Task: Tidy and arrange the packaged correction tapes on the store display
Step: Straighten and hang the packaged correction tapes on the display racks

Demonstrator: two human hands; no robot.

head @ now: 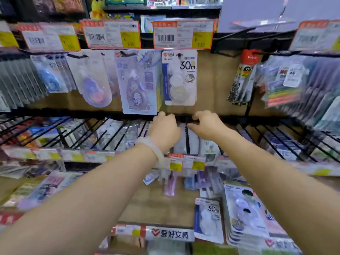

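Between the top row of hanging packs and the row of wire pegs below, both my hands are up at the black rail. Left hand, w/ a pale bracelet on the wrist, has its fingers curled down over the white correction tape packs on the middle peg; can't tell if it's actually gripping one. Right hand is pinched, thumb & fingertips pressed together on the back end of that peg, just beside the left. Right above my hands hangs a white "30m" tape pack, next to a lilac patterned pack; blurry blue ones sit further left. Price tags w/ yellow corners run along the top rail. Lower down on the brown shelf, another 30m pack & a stack of tape packs lie flat, near my right forearm.
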